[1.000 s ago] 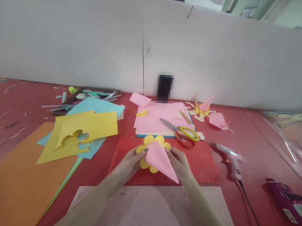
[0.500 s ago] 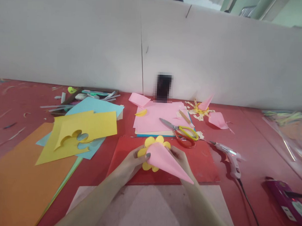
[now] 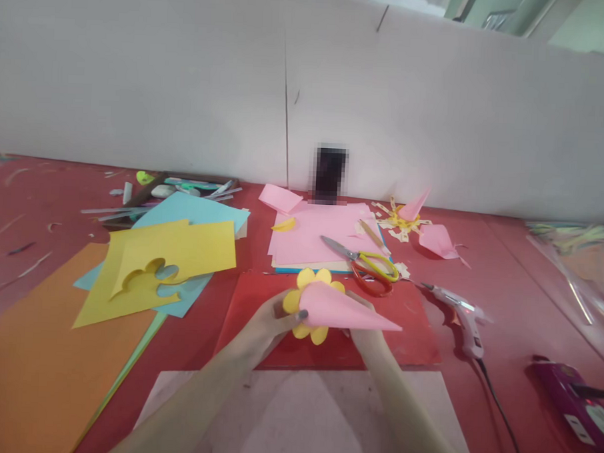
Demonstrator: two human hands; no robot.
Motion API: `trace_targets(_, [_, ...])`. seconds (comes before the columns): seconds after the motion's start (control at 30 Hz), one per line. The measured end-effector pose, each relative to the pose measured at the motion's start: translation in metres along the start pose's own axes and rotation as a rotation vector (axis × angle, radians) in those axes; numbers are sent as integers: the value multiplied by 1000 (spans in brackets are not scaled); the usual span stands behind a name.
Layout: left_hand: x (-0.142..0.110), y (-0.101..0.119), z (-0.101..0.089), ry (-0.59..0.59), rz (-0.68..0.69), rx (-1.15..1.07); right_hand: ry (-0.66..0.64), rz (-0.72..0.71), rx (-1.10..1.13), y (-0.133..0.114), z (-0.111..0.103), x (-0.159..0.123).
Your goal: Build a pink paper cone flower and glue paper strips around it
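A yellow paper flower (image 3: 307, 277) with rounded petals is held up over the red board, and a pink paper cone (image 3: 346, 310) lies across its middle, tip pointing right. My left hand (image 3: 272, 319) is closed on the flower's left side, its thumb pressing where the cone's wide end meets the petals. On the other side, my right hand (image 3: 361, 336) grips from behind; the cone hides most of its fingers. Beyond the hands lie scissors (image 3: 353, 255) with yellow and red handles, on a stack of pink paper (image 3: 306, 243).
A glue gun (image 3: 458, 307) with a cord lies at right, near a purple power strip (image 3: 567, 398). Cut yellow paper (image 3: 171, 247), blue sheets (image 3: 187, 211) and orange paper (image 3: 40, 362) cover the left. Another yellow flower with a pink cone (image 3: 411, 210) stands at the back right.
The pink cone has swung up, its tip moving from lower right to nearly level. The flower has turned and shifted slightly right in my hands.
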State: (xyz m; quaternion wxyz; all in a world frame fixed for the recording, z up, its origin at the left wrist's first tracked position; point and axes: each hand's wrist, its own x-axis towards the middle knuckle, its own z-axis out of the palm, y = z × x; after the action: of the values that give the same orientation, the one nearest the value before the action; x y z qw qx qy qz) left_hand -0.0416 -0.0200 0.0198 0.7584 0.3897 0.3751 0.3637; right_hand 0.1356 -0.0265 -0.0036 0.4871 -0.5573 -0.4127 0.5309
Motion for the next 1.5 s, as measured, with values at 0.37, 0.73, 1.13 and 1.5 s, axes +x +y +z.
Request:
trace_targets(0.37, [13,-13,-15,259,99,-118,-80,40,4,-7,2,-2])
trace_targets(0.73, [11,-8,-7,282,120,124,-47,-15,18,-2,2,0])
trace_targets(1.13, [17,-14,-13,308,139,284,9,15,-7,3,-1,3])
trace_targets(1.5, [8,-5,-9,-85,4,383,19,-1,55,4,0,8])
